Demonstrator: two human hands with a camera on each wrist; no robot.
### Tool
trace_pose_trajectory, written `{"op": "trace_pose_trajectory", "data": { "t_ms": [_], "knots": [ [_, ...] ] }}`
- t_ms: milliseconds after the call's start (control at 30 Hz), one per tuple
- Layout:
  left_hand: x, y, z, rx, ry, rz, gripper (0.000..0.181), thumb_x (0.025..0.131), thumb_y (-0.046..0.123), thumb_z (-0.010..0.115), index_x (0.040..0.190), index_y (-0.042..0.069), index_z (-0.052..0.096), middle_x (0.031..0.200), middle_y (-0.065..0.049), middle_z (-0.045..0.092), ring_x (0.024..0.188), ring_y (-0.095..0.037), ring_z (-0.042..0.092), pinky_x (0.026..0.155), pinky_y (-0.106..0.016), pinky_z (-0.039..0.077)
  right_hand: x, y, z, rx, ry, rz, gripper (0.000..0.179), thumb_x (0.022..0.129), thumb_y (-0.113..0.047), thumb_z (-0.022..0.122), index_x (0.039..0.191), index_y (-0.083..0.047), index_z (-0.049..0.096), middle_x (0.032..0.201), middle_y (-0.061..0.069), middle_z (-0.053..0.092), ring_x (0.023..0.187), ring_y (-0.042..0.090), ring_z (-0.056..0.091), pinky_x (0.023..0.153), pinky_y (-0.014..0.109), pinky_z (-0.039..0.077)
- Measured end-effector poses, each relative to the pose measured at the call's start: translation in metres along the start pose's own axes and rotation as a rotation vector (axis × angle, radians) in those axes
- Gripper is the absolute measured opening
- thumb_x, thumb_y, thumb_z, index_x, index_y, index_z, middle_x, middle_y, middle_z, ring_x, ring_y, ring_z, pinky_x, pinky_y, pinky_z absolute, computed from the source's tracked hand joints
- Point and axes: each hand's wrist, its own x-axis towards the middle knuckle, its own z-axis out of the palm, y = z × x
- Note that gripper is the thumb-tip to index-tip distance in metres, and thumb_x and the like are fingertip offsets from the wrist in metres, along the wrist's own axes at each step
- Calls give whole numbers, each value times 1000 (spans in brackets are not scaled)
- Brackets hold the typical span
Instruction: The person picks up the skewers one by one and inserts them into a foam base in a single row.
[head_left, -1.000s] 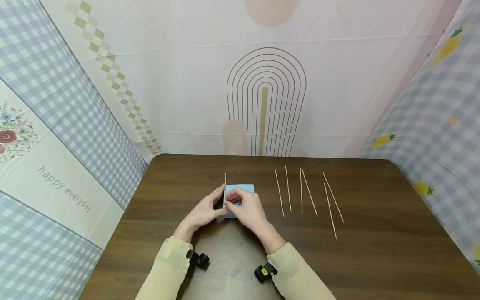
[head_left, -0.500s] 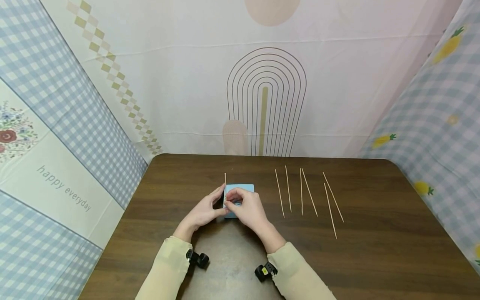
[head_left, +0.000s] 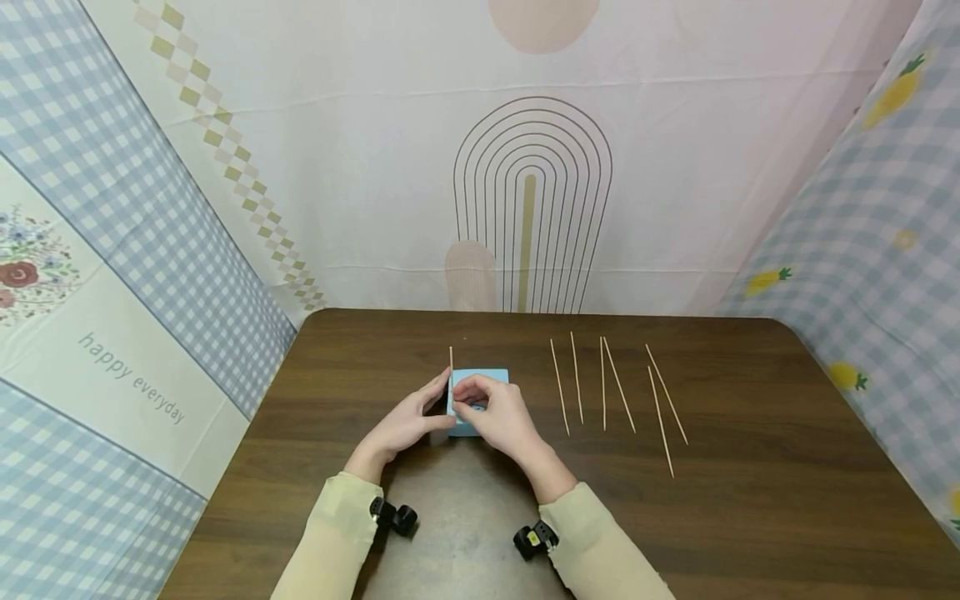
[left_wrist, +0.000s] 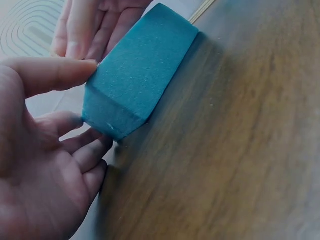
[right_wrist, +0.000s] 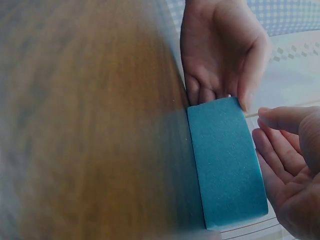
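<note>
Pinched at the lower part in the grip of the right hand (head_left: 501,417): one thin stick (head_left: 452,360), long axis close to upright, at the left end of the blue block (head_left: 491,376). Held there, on the worktop (head_left: 750,375), between thumb and fingers of the left hand (head_left: 405,427), just beside the stick. Hard to tell whether inserted or only touching; likewise whether hollow, with much of the top covered. Farther right, six loose sticks (head_left: 619,384), lying roughly near to far.
</note>
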Motion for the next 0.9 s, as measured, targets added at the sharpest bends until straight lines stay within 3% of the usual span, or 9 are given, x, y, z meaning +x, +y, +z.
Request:
{"op": "trace_pose_trajectory", "data": {
  "t_ms": [133,267,467,633,800,900],
  "knots": [
    [1,-1,-1,-64,-10,-1,87,100,13,74,172,14,23,178,-9,16,162,-30,19,128,-53,18,0,0,-6,46,-59,14,18,98,-6,79,116,-6,77,105,-2,78,99,13,75,91,35,59],
    [1,0,0,-61,-9,2,87,100,13,75,171,13,25,177,-10,18,162,-30,19,128,-53,18,0,1,-16,94,-111,35,24,98,-3,77,122,-7,75,110,1,78,104,16,74,94,36,59],
    [2,1,2,-50,4,0,88,99,10,75,171,13,26,177,-8,20,162,-28,20,127,-51,19,-5,6,-45,141,-90,67,28,97,-3,78,125,-6,75,112,5,78,105,19,74,93,35,59],
    [2,-1,3,-40,-8,14,88,101,9,74,172,14,22,178,-8,17,162,-30,18,127,-53,21,-19,18,-87,148,-48,78,25,98,-6,78,123,-4,75,115,12,77,106,23,74,92,32,58],
    [-1,-2,2,-27,-9,14,88,101,8,73,172,15,21,178,-9,15,162,-31,18,126,-54,23,-41,38,-144,59,5,126,25,102,-15,76,125,-6,74,119,14,76,105,22,73,89,28,56],
    [-2,-1,2,-22,-11,15,88,102,7,72,172,14,21,178,-9,15,162,-32,18,126,-54,23,-58,52,-180,39,52,184,32,104,-19,73,131,-1,71,125,20,74,106,20,73,89,27,57]
  ]
}}
